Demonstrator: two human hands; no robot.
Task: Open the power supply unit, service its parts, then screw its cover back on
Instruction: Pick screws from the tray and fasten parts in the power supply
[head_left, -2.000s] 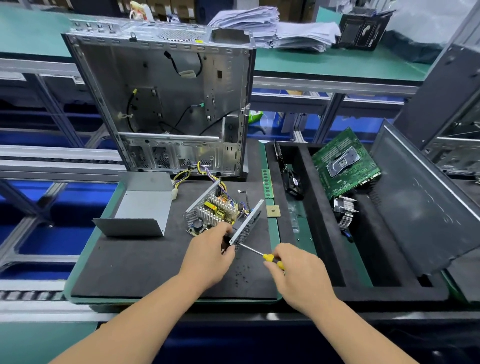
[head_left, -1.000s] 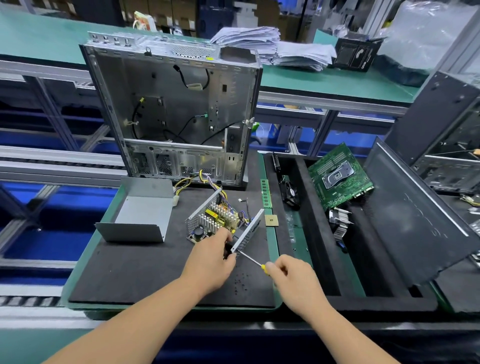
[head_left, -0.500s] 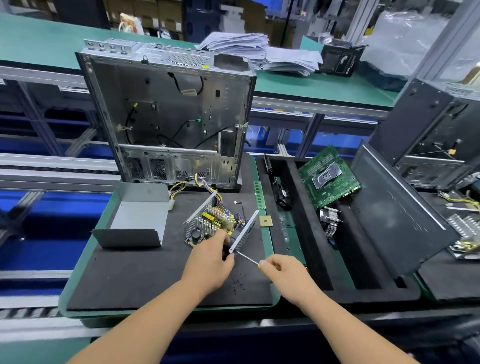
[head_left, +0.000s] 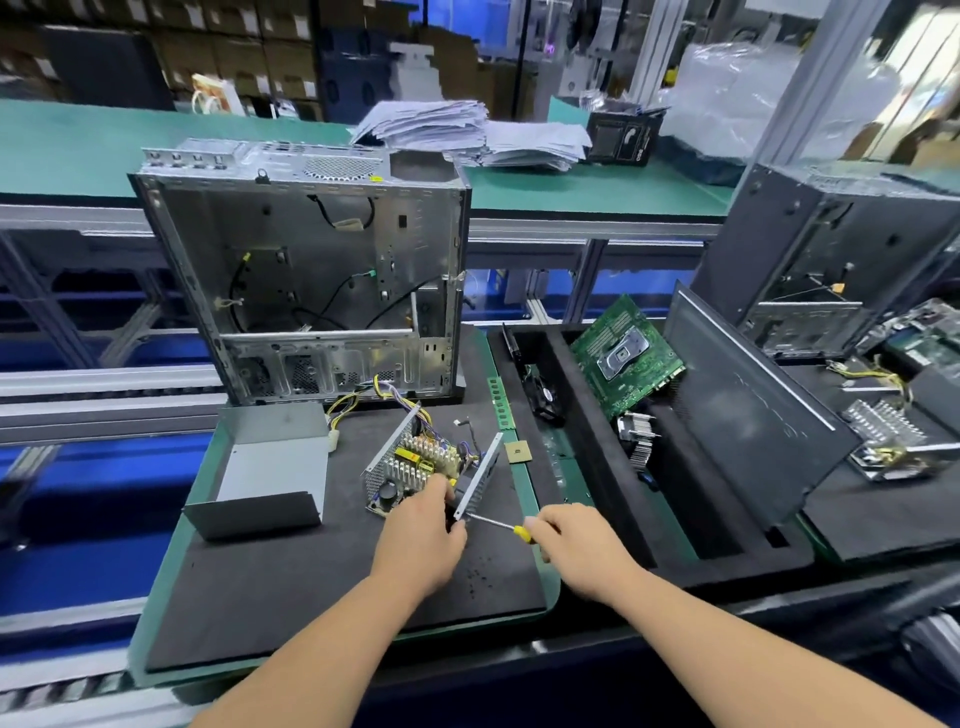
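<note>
The opened power supply unit, a perforated grey metal chassis with yellow parts and heat-sink fins (head_left: 415, 465), lies on the black foam mat (head_left: 291, 571) near the bench's front. The left hand (head_left: 421, 535) curls round its near corner. The right hand (head_left: 582, 551) grips a yellow-handled screwdriver (head_left: 501, 526) whose tip meets that corner. The unit's bent grey sheet-metal cover (head_left: 270, 467) lies to the left, apart. Behind stands an empty silver computer case (head_left: 311, 270); a green motherboard (head_left: 626, 358) leans in the black tray to the right.
</note>
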